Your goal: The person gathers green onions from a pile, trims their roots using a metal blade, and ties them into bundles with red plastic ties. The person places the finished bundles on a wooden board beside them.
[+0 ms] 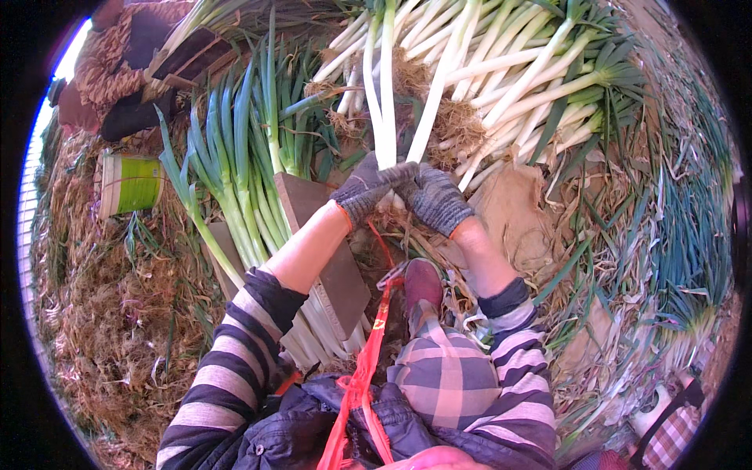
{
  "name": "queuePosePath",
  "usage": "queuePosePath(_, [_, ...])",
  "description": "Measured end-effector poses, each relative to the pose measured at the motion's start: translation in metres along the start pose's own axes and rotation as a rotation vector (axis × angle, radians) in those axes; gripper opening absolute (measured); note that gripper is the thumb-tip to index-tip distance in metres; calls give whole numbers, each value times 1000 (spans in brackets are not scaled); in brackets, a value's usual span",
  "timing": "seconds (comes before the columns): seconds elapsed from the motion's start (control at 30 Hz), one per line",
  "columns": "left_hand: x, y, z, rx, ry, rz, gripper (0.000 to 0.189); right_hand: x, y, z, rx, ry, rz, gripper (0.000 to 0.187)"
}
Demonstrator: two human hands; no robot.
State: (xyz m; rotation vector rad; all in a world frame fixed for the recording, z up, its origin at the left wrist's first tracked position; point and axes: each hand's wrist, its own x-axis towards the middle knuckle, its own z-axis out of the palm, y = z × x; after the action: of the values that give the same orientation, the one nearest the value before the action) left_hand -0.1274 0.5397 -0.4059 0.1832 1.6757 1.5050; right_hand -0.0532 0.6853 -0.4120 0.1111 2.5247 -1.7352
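Observation:
My left hand (pixel 363 183), in a grey knit glove, is closed around the lower ends of white leek stalks (pixel 385 111). Beside it, my right hand (pixel 437 197), gloved alike, grips the base of another white leek stalk (pixel 433 114) that slants up to the right. Both hands meet in front of me, partly hiding the root ends below them. Left of my left forearm, green-topped leeks (pixel 235 194) rest in a wooden stand with a board (pixel 329 264). A red strap (pixel 370 358) hangs from me down to a metal clip (pixel 392 275).
A pile of white leeks with roots (pixel 529 88) lies ahead. Brown root waste (pixel 117 311) covers the left, near a green-and-white bucket (pixel 132 183). Leaf scraps (pixel 634 282) spread right. Another person (pixel 111 70) sits at upper left; part of one (pixel 670 423) shows lower right.

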Motion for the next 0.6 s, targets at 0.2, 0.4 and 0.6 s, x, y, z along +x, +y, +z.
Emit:
queuePosePath(0.2, [-6, 7, 3, 216, 38, 58, 46, -10, 29, -49, 177, -221, 125, 34])
queuePosePath(0.4, [-31, 41, -10, -153, 104, 115, 37, 47, 111, -112, -169, 652, 360, 54])
queuePosePath(0.6, [-10, 29, -8, -185, 112, 117, 32, 54, 81, -114, -119, 430, 337, 59])
